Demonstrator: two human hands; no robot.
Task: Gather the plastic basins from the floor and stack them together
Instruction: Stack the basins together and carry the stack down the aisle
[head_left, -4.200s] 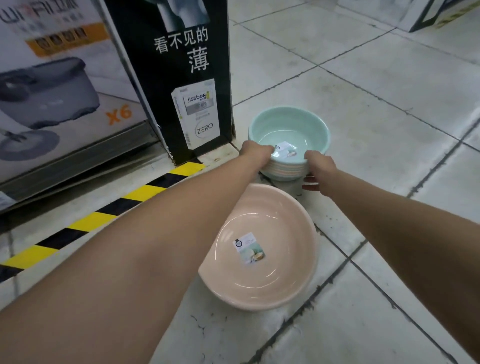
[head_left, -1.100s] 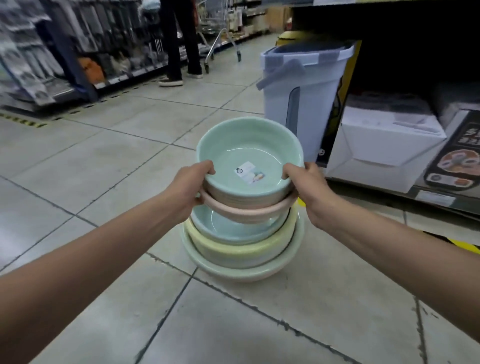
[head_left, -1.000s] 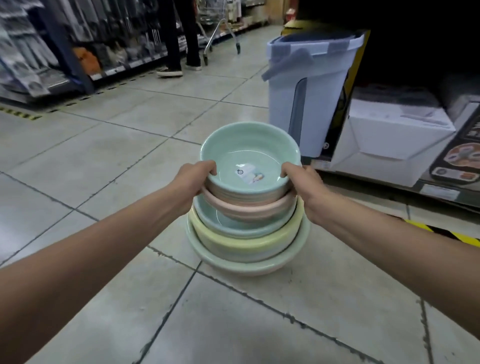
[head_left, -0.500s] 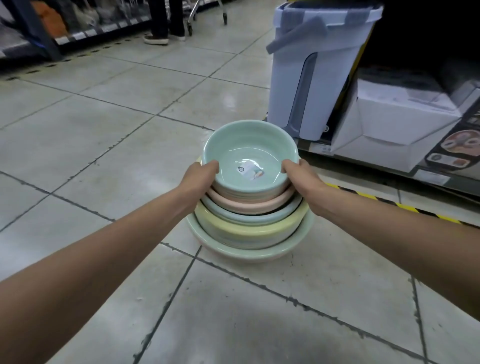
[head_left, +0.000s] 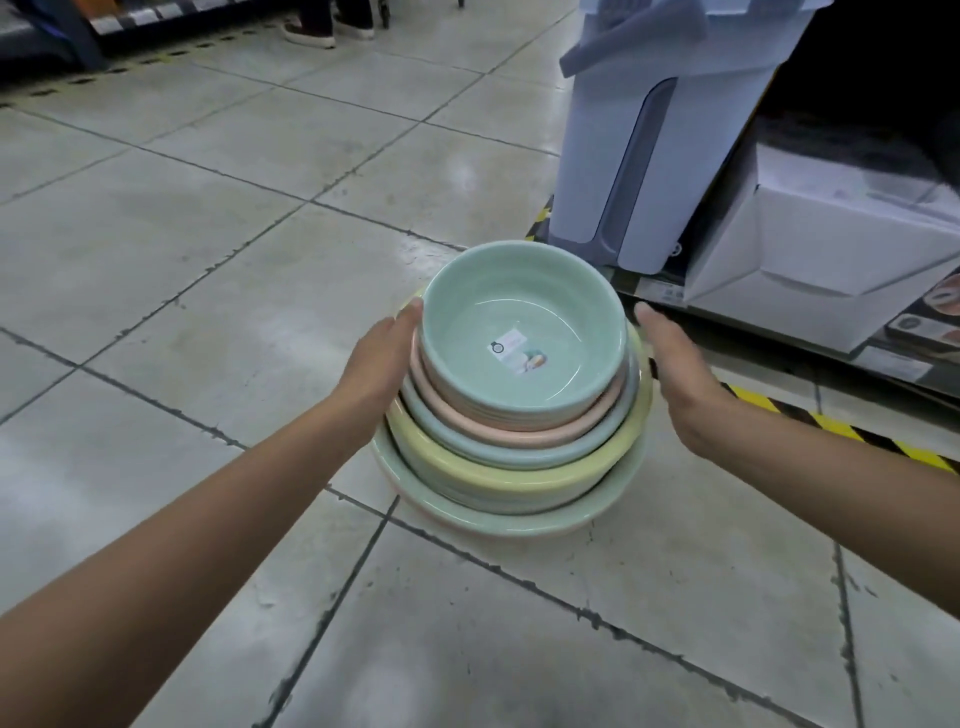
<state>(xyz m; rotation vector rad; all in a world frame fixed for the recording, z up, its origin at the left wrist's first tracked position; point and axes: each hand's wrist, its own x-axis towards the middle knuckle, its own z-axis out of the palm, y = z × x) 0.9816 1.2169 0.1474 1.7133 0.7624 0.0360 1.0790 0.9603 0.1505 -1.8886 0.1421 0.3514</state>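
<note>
At the stack's left flank, our left hand (head_left: 382, 358) lies flat and open, fingers straight, its thumb tip just touching the rim of the top mint basin (head_left: 522, 330); it grips nothing. Our right hand (head_left: 678, 364) is likewise open and released, palm facing the stack from the right, standing just apart from the rims with a narrow gap visible.

Between the two hands sits the nested stack on the tiled floor (head_left: 208, 249). The top mint basin carries a small label (head_left: 517, 353) on its inner bottom. It rests inside a pink basin (head_left: 467, 410), which rests inside a pale blue basin (head_left: 498, 449), then a yellow basin (head_left: 498, 480), then the widest pale green basin (head_left: 498, 519) at the bottom, in contact with the floor. We cannot tell whether further basins lie hidden within the nest.

Beyond the stack, to the right, a white-and-lilac bin (head_left: 654, 156) stands upright beside a white carton (head_left: 831, 260). Yellow-and-black hazard tape (head_left: 831, 426) runs along the floor in front of them. At the far upper left, a pair of shoes (head_left: 327, 31) of another person is partly visible.
</note>
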